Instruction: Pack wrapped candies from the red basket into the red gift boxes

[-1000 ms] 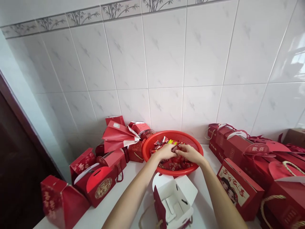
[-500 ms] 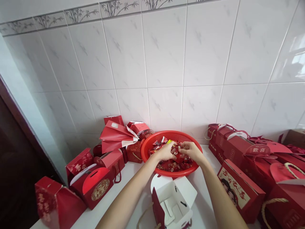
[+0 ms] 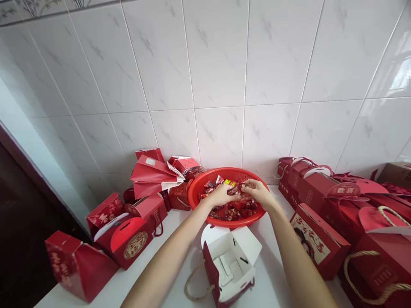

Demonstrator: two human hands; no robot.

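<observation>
A red plastic basket (image 3: 195, 184) holds a heap of wrapped candies (image 3: 233, 211), mostly red, with a yellow patch on one. My left hand (image 3: 223, 194) reaches into the basket from the left, its thumb and fingers closed around red wrapped candy. From the right, my right hand (image 3: 258, 192) curls over the heap, fingertips bent onto wrapped candy close to the left hand. How many pieces each hand holds is hidden. In front of the basket stands an open gift box (image 3: 229, 256), white inside and dark red outside, with a rope handle and its flaps spread.
Red gift boxes (image 3: 133, 244) stand on the left, with folded red cartons (image 3: 156, 171) piled behind them. More red boxes (image 3: 321, 239) with rope handles crowd the right side. The white table (image 3: 180, 278) meets a tiled wall (image 3: 221, 85) behind the basket.
My view has tilted down slightly, so the scene sits higher. Both hands stay in the basket; the left fingers and thumb have shifted among the candies, closer to the right hand.
</observation>
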